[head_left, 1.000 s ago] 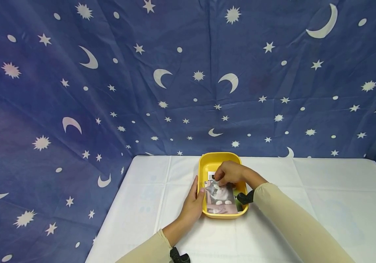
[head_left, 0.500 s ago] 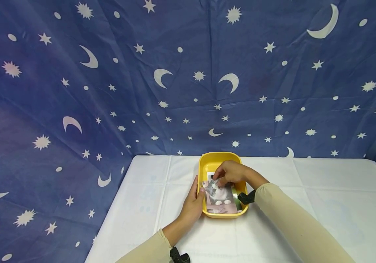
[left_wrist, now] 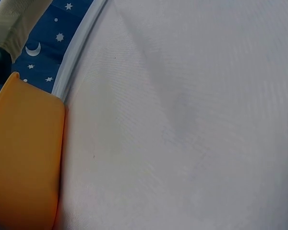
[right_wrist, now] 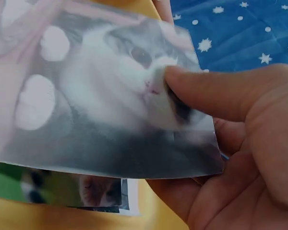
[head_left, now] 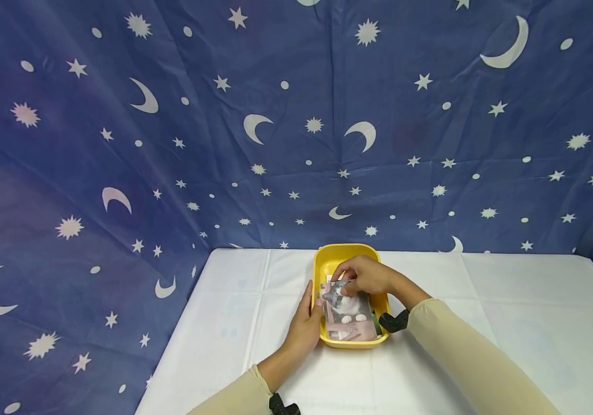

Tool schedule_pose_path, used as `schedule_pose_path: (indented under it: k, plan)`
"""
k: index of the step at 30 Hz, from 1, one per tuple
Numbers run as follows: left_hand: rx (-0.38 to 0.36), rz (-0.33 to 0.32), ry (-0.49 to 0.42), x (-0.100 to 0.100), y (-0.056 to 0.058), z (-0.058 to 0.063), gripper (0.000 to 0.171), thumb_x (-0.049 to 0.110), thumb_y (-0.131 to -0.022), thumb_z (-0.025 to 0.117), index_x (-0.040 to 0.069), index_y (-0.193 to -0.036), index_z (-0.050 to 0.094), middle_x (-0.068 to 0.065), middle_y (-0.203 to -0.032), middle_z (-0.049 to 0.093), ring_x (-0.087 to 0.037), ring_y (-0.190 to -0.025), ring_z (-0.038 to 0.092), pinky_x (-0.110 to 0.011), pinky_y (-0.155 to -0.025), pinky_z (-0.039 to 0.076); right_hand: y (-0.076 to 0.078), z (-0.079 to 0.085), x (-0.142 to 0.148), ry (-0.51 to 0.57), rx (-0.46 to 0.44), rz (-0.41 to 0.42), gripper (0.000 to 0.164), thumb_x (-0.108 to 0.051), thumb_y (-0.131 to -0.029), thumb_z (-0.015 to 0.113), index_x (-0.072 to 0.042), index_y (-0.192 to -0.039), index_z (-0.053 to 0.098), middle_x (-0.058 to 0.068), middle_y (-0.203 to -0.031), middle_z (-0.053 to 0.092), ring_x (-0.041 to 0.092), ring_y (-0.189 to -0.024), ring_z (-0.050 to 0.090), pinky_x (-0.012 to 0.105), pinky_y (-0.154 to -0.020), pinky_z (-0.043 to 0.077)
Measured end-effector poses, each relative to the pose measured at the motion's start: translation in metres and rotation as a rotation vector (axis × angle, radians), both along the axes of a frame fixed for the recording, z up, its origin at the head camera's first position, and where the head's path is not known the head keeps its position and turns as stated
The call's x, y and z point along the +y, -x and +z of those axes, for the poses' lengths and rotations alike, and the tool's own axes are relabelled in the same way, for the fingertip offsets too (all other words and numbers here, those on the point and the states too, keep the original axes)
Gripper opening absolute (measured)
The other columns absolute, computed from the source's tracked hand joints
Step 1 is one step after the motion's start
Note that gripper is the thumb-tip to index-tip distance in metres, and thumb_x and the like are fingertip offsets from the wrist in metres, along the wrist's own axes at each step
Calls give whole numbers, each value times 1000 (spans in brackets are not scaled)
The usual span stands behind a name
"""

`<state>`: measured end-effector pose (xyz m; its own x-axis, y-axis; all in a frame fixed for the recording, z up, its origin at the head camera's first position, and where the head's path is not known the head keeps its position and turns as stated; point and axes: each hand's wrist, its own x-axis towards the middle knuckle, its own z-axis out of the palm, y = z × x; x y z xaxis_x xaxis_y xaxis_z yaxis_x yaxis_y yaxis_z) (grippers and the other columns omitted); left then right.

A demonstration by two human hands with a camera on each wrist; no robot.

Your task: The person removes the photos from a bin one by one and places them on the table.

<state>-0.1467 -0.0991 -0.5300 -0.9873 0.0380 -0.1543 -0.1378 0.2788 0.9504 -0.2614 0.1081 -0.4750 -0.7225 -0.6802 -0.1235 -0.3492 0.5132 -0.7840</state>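
Note:
A yellow plastic box [head_left: 345,249] stands on the white-covered table with photo prints in it. My left hand [head_left: 301,328] holds its left wall, the thumb at the rim and the forefinger along the outside; its other fingers are hidden. My right hand [head_left: 371,276] reaches in over the right side. Between thumb and fingers it pinches the edge of a cat photo [right_wrist: 101,91], a grey and white cat with white paws. The photo is raised at that edge and bends slightly. Under it lie more prints, one with a green background [right_wrist: 9,184].
A white cloth [head_left: 483,323] covers the table. Behind and to the left hangs a blue curtain [head_left: 276,144] with white moons and stars. Black straps [head_left: 394,321] sit at both wrists.
My right hand and the top edge of the cat photo have shifted slightly, and the white print behind shows less. The left hand stays on the box. The head view has tilted up a little.

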Motion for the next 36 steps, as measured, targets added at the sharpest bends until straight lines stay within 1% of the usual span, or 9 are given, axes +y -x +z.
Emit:
schedule_pose_path:
  k: [4,7,15,18,22,24,27,31,36]
  plan:
    - [14,0,6,-1,0,-1,60,29,-111,41,27,-166,15,-6,-171,21,-34,-157,19,-57,-127,15,-11,4,5,1,85,19,17,-8,-95,71,-18,-108,72,-3,-92,74,12,-80,63,27,-74,54]
    - [29,-3,11,-2,0,0,61,30,-111,41,27,-166,15,-6,-170,22,-34,-157,19,-57,-127,15,-19,6,11,-9,137,18,22,-7,-98,67,-20,-115,74,-3,-105,75,12,-89,62,28,-81,53]
    - [38,-6,5,-2,1,2,60,29,-111,42,27,-166,16,-7,-170,23,-36,-157,19,-58,-127,14,-34,9,23,-24,35,-20,54,-7,-90,77,-30,-138,66,-2,-132,68,18,-111,60,47,-103,55]
    - [37,-7,-3,-2,1,1,60,27,-111,41,26,-166,16,-7,-171,22,-35,-157,18,-57,-128,14,-36,8,25,-24,57,-60,58,-7,-88,79,-26,-140,63,2,-121,69,19,-102,61,43,-92,59]
    - [35,-10,-9,-1,2,0,60,27,-111,41,24,-166,15,-7,-171,20,-35,-157,16,-56,-128,13,-38,8,32,5,112,-205,52,-15,-86,83,-23,-133,63,3,-106,68,19,-90,59,32,-77,55]
    - [49,-16,-9,-1,3,0,61,26,-111,41,22,-166,15,-9,-171,21,-35,-157,17,-57,-128,14,-39,9,37,52,130,-274,48,-17,-85,84,-22,-129,65,5,-111,68,20,-88,60,31,-75,55]
    - [55,-22,-2,-1,3,0,61,26,-111,41,21,-166,15,-9,-170,22,-34,-156,20,-55,-128,16,-40,11,48,152,89,-361,46,-18,-87,82,-22,-130,67,10,-115,68,21,-84,64,36,-72,61]
    - [58,-39,-9,-3,4,-1,61,28,-111,41,21,-166,13,-9,-170,23,-32,-156,22,-54,-128,17,-40,9,65,261,6,-442,52,-17,-93,76,-20,-142,59,18,-118,66,23,-85,69,37,-67,63]
    - [49,-48,-5,-4,1,-1,62,31,-111,42,24,-166,14,-7,-170,23,-33,-156,21,-56,-127,16,-42,8,87,315,0,-541,56,-18,-96,73,-20,-147,51,23,-125,63,24,-88,69,35,-67,63]
